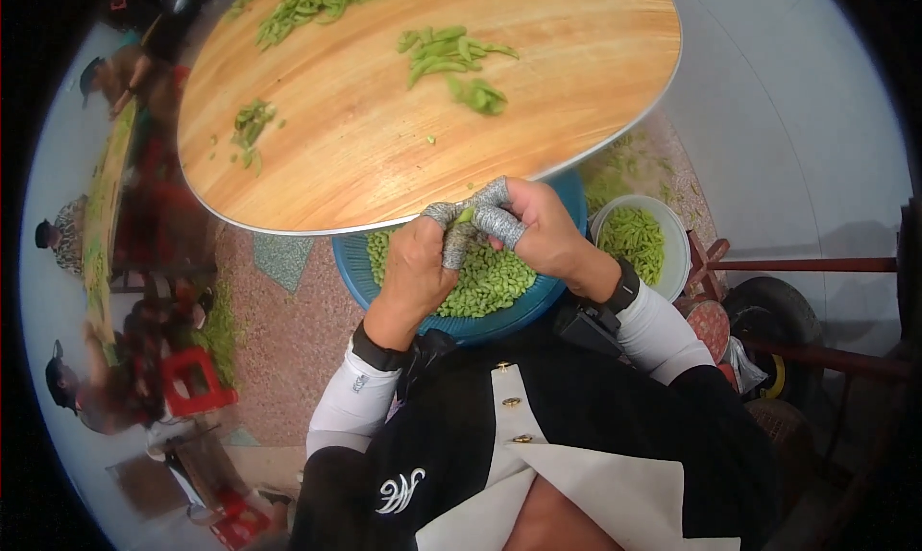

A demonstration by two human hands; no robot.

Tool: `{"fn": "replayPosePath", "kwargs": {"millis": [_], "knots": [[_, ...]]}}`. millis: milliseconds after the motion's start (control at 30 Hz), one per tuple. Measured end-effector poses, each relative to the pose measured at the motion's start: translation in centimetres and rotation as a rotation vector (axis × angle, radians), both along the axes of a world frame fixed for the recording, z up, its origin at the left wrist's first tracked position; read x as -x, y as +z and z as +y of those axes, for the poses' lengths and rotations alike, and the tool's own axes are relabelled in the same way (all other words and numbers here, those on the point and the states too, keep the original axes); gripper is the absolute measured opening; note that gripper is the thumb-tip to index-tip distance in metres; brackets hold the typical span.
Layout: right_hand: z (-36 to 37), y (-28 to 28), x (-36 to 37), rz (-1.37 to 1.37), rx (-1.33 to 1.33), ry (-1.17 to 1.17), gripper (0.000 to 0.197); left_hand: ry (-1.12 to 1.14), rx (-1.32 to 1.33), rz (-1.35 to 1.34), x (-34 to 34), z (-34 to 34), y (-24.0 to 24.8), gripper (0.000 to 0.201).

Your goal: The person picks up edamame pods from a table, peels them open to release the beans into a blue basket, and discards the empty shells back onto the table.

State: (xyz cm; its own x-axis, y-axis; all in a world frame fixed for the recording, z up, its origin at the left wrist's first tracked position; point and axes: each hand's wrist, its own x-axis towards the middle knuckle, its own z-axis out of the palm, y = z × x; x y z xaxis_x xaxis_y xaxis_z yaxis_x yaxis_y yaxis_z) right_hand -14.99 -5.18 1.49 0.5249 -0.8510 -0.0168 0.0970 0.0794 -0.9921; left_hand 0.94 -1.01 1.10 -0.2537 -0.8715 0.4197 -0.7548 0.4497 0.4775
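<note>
My left hand and my right hand meet at the near edge of the wood-patterned table. Grey wraps cover several of my fingers. Both hands are closed, pinching a small green bean pod between the fingertips; most of it is hidden. Below them stands a blue basin with many shelled green beans inside. On the tabletop lie a small heap of whole pods, a green clump beside it, and scattered green pieces at the left.
A larger pod pile lies at the table's far side. Right of the basin stands a white bucket of green pods. Red metal bars and a black tyre are farther right. Several people work at the left, near a red stool.
</note>
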Motion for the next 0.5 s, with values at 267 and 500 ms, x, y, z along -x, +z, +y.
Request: {"fn": "replayPosePath", "kwargs": {"millis": [267, 500], "knots": [[-0.2, -0.2, 0.6, -0.026, 0.082, 0.089, 0.007, -0.079, -0.644, 1.293, 1.1, 0.4, -1.7, 0.013], [-1.0, -1.1, 1.7, -0.081, 0.005, 0.216, 0.007, -0.139, -1.059, 1.652, 1.0, 0.1, -2.0, 0.026]]}}
